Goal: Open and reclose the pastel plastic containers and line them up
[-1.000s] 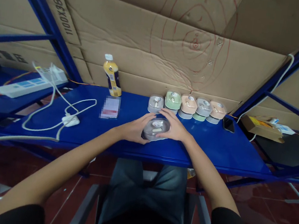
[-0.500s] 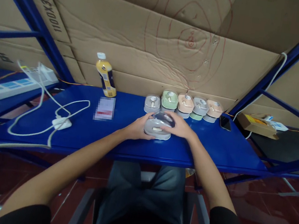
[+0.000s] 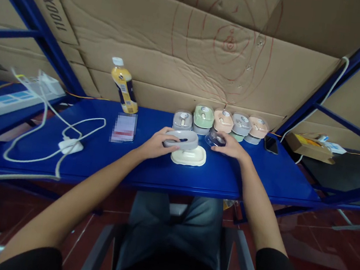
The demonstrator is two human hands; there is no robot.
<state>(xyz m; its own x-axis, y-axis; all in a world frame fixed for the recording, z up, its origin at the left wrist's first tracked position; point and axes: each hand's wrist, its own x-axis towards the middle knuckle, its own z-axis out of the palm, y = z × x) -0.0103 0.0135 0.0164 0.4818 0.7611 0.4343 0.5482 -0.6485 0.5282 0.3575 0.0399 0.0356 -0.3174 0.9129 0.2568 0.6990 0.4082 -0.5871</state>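
Gray slotted tray (image 3: 192,142), center of frame, pinched by left hand (image 3: 156,145), partly hiding cream base (image 3: 194,158); right hand (image 3: 232,147) grips clear lid (image 3: 212,140), right of center. Best hold both level, by rims.

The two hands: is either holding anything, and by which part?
The left hand grips a grey ring-like piece by its left end; the right hand holds a clear cover by its right side.
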